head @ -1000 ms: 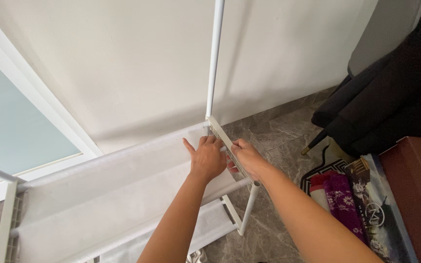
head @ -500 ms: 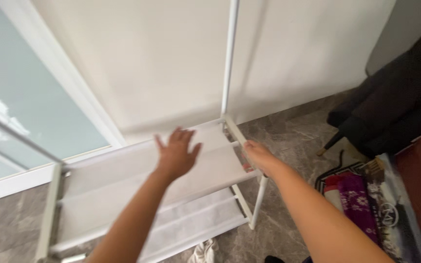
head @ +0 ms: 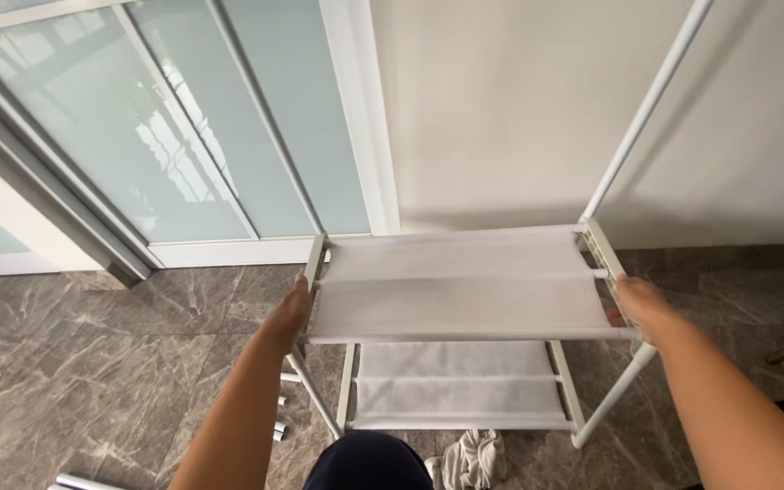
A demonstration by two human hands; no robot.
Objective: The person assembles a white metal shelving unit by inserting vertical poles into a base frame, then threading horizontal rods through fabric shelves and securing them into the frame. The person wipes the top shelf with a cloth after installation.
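Gripping a white rack at both ends

Holding the rack (head: 465,281) at centre frame, the left hand (head: 289,313) clasps its left end and the right hand (head: 643,307) its right end. A pole (head: 646,109) rises at upper right.

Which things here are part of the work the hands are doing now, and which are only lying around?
In the work:
- left hand, gripping the left end of the white rack
- right hand, gripping its right end
- upright pole fixed at the rack's right rear corner

Lying about:
- loose white tubes on the marble floor
- crumpled cloth under the rack
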